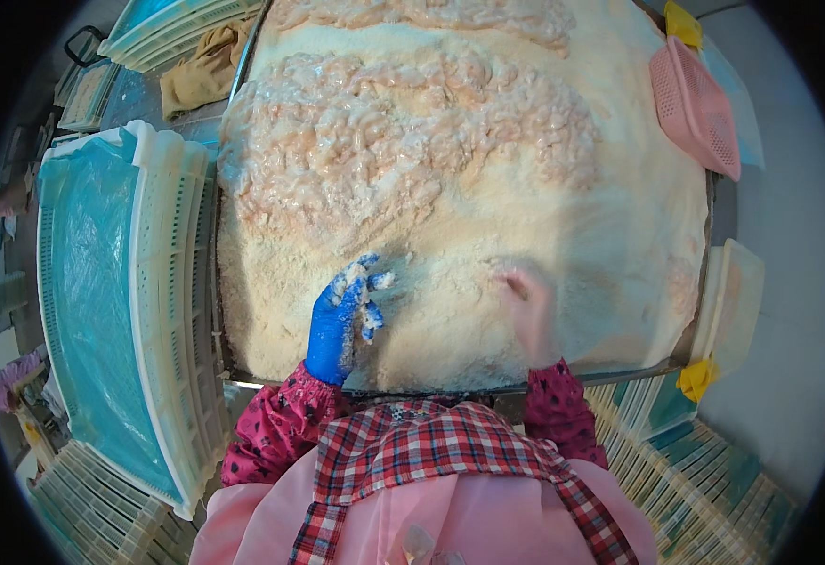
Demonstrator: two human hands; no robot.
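Note:
A wide table is spread with pale cream breadcrumb-like powder (610, 282). Wet, pinkish-white pieces of raw meat or seafood (356, 122) lie in a thick band across it, beyond my hands. My left hand (345, 311), in a blue glove, hovers over the near left part of the powder. Its fingers are apart, and clumps of crumbs cling to them. To its right, my right hand (527, 306) is over the powder, smeared by motion. Its fingers look partly curled, but whether they hold anything cannot be made out.
Stacked white plastic trays (172, 282) with a blue-green sheet on top stand left of the table. A pink perforated basket (697, 108) sits at the far right edge. More slatted crates (686, 461) are at the lower right. A tan cloth (207, 71) lies at the upper left.

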